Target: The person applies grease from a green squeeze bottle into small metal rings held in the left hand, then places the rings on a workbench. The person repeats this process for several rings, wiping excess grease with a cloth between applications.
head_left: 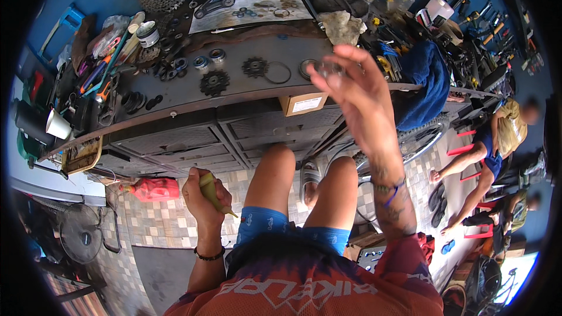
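Note:
Low on the left, my left hand (pixel 202 199) is closed around a yellow-green squeezable object (pixel 209 190) with a pointed tip; whether it is a tube or a bottle is hidden by the fingers. Over the bench's front edge, my right hand (pixel 357 85) is raised with curled fingers. Between its thumb and fingers sits a small greyish, shiny part (pixel 331 69), blurred by motion. A round metal ring (pixel 306 69) lies beside that hand on the bench. Further left are a thin ring (pixel 278 72), two dark toothed pulley wheels (pixel 255 67) and two blue-edged bearings (pixel 217 55).
The workbench (pixel 240 90) carries tools, a white cup (pixel 58 123), a stained sheet (pixel 252 9) and a pale rag (pixel 341 27). A blue towel (pixel 422 82) hangs over its edge. A red jerrycan (pixel 153 189) stands on the floor. Two people sit at the right.

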Demonstrator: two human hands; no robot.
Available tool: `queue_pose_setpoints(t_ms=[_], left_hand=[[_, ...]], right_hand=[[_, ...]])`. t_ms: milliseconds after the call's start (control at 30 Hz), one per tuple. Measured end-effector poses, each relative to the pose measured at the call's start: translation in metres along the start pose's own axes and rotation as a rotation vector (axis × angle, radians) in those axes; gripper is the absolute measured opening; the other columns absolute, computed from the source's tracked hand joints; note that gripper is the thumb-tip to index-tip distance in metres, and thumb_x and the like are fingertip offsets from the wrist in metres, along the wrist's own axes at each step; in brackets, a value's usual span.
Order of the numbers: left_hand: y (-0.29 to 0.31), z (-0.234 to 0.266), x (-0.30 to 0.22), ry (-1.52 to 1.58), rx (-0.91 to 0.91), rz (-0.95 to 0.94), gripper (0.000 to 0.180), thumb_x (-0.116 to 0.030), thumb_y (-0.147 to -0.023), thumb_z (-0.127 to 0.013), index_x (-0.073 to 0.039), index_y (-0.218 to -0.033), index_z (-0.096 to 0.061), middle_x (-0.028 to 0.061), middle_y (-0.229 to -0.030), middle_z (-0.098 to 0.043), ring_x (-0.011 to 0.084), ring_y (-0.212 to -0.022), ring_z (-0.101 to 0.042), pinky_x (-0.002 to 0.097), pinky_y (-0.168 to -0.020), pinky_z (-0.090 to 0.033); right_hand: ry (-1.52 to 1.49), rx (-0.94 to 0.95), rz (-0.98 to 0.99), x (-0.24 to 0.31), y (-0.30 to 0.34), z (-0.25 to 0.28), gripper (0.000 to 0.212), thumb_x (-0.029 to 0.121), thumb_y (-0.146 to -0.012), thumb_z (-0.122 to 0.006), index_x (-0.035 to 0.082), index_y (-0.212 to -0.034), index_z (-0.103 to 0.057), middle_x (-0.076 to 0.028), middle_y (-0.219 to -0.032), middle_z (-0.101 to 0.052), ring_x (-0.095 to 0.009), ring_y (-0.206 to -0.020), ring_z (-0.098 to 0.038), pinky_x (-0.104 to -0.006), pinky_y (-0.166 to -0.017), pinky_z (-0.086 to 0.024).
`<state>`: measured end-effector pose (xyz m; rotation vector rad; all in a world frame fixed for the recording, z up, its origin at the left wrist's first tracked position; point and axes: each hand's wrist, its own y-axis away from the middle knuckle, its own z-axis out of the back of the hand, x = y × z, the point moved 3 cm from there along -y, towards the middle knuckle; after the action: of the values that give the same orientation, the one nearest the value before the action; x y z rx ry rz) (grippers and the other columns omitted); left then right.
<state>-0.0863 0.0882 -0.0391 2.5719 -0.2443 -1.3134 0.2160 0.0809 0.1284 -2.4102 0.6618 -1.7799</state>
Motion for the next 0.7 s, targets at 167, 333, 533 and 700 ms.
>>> queue_pose_setpoints(t_ms=[167, 333, 533, 700], left_hand=[[0.001, 0.002, 0.003, -0.043, 0.01, -0.031, 0.044, -0.048, -0.106, -0.05, -0.009, -0.085, -0.055, 0.0054, -0.05, -0.043, 0.016, -0.036, -0.039, 0.0306, -0.034, -0.033], [0.003, 0.01, 0.002, -0.054, -0.025, -0.018, 0.045, -0.048, -0.106, -0.048, -0.009, -0.085, -0.055, 0.0058, -0.05, -0.044, 0.0163, -0.036, -0.04, 0.0307, -0.034, -0.034], [0.001, 0.019, 0.002, 0.003, -0.003, -0.029, 0.042, -0.042, -0.107, -0.05, -0.007, -0.086, -0.056, 0.0078, -0.052, -0.048, 0.0155, -0.035, -0.041, 0.0308, -0.035, -0.035], [0.004, -0.004, -0.009, 0.018, -0.013, -0.022, 0.044, -0.043, -0.107, -0.049, -0.004, -0.087, -0.056, 0.0082, -0.053, -0.049, 0.0162, -0.036, -0.042, 0.0313, -0.035, -0.037]], right_hand=[[0.692, 0.126, 0.115, -0.01, -0.078, 0.017, 0.06, 0.013, -0.085, -0.08, 0.0, -0.135, -0.052, -0.018, -0.122, -0.063, -0.026, -0.107, -0.069, -0.0345, -0.091, -0.056], [1.063, 0.164, 0.119, -0.034, -0.107, 0.032, 0.063, 0.017, -0.078, -0.083, -0.001, -0.133, -0.057, -0.015, -0.11, -0.073, -0.027, -0.099, -0.071, -0.0368, -0.088, -0.055], [1.131, 0.146, 0.13, -0.024, -0.104, 0.025, 0.06, 0.018, -0.079, -0.082, 0.001, -0.133, -0.06, -0.016, -0.113, -0.074, -0.029, -0.101, -0.071, -0.0389, -0.09, -0.056], [0.819, 0.149, 0.29, -0.001, -0.052, -0.02, 0.049, 0.021, -0.084, -0.083, 0.004, -0.126, -0.064, -0.011, -0.113, -0.073, -0.022, -0.097, -0.069, -0.036, -0.084, -0.056]])
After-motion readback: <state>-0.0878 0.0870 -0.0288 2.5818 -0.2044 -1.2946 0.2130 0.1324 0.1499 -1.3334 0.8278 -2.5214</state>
